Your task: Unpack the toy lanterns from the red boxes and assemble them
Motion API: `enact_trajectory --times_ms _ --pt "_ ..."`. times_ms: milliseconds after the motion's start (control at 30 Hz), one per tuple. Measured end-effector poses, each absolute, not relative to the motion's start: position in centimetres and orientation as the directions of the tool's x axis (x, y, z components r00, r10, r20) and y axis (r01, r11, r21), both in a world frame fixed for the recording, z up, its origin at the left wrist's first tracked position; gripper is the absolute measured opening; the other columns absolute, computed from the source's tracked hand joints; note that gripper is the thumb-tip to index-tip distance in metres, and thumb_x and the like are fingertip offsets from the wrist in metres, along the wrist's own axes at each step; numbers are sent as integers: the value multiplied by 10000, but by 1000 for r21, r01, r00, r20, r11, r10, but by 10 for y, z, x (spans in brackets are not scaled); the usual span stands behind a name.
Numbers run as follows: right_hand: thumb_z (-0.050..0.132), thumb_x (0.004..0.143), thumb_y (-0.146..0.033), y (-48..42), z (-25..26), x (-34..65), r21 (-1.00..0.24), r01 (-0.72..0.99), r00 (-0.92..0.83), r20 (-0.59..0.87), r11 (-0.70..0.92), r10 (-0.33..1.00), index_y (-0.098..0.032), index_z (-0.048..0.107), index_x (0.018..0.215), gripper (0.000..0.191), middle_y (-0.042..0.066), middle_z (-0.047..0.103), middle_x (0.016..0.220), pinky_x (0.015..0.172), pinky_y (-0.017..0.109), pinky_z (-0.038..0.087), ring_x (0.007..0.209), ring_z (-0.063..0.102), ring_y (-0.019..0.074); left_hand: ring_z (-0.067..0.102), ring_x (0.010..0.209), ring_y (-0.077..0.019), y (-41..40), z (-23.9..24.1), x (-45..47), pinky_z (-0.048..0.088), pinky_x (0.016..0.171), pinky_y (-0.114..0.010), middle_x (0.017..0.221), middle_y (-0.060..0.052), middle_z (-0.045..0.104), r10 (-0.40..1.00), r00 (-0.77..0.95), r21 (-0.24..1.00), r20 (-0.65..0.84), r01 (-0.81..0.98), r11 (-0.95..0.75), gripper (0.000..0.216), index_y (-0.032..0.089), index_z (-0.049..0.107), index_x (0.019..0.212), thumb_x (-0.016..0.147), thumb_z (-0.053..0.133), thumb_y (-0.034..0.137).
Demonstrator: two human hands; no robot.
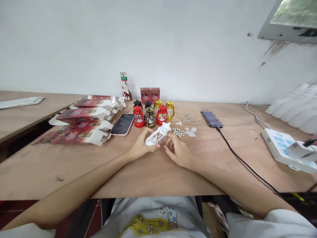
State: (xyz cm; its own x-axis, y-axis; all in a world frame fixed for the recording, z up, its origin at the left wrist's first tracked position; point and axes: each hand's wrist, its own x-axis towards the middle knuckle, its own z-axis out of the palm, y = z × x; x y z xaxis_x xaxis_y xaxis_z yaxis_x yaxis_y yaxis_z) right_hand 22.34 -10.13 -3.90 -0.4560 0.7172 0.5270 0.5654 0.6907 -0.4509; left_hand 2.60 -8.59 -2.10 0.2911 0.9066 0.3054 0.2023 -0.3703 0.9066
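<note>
My left hand (140,145) is closed round a small white toy lantern (158,135), held tilted just above the wooden table (158,175). My right hand (177,152) rests beside it with the fingers curled toward the lantern's base; whether they pinch anything is hidden. Just behind stand several small lanterns: a red one (138,117), a dark bronze one (150,118), another red one (161,115) and gold ones (170,110). A heap of small round button cells (178,133) and white tabs (191,132) lies to the right of the lantern.
Flat red and white cartons (81,127) are stacked at the left, next to a phone (122,124) lying face up. A blurred dark device (211,119) with a black cable (242,162) lies right. A white machine (284,148) sits at the far right.
</note>
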Motion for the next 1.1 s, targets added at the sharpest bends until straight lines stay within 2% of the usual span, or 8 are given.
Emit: enact_trajectory --times_ms 267,433,567,667,767,900,1000,1100 --pt "477 863 -293 -100 -34 227 -485 534 -480 501 693 720 -210 459 952 123 -24 590 679 556 234 411 534 541 111 555 847 -167 -87 -11 24 451 753 -274 946 -29 592 913 243 901 329 207 -380 497 168 531 926 544 797 342" --pt "492 858 -354 -109 -28 225 -579 437 -439 530 688 726 -210 501 749 181 -26 546 592 551 234 393 517 493 97 504 613 -100 -81 -1 15 398 483 -191 841 -4 580 952 54 949 303 76 -306 415 181 547 944 657 699 440" --pt "409 889 -482 -108 -26 219 -881 206 -280 363 425 889 -195 527 718 355 -31 511 552 484 220 375 481 465 87 484 555 -89 -76 -2 9 363 394 -183 798 -1 575 966 -30 960 257 -105 -259 350 172 563 914 719 610 458" --pt "403 871 -534 -99 -29 216 -979 66 -217 176 195 960 -186 510 731 390 -45 505 526 437 210 351 424 442 74 480 499 -85 -76 -8 11 353 360 -181 711 13 564 973 14 966 230 -121 -226 338 169 555 878 718 600 463" --pt "472 836 -489 -90 -33 216 -991 56 -233 109 125 966 -191 481 767 306 -69 500 536 417 198 333 398 422 61 470 440 -79 -81 -15 18 357 341 -183 659 22 559 976 117 981 185 -77 -177 350 167 526 867 714 595 474" --pt "463 837 -387 -88 -36 220 -972 165 -355 102 169 929 -198 482 766 204 -78 477 529 418 194 316 416 409 70 446 404 -55 -88 -19 25 329 323 -168 721 16 597 967 212 990 139 -46 -132 366 178 483 874 721 582 495" --pt "407 870 -330 -91 -34 222 -911 305 -409 137 277 902 -204 471 729 199 -66 474 538 468 206 325 460 426 88 437 404 -58 -89 -21 26 306 311 -165 702 25 588 968 194 987 157 -3 -160 348 184 483 853 731 565 499" --pt "367 887 -244 -92 -32 225 -759 477 -449 224 444 865 -214 428 706 193 -34 519 605 554 227 334 562 493 119 433 411 -68 -87 -23 23 299 309 -170 646 29 561 973 142 980 182 57 -191 323 178 500 802 746 540 494"
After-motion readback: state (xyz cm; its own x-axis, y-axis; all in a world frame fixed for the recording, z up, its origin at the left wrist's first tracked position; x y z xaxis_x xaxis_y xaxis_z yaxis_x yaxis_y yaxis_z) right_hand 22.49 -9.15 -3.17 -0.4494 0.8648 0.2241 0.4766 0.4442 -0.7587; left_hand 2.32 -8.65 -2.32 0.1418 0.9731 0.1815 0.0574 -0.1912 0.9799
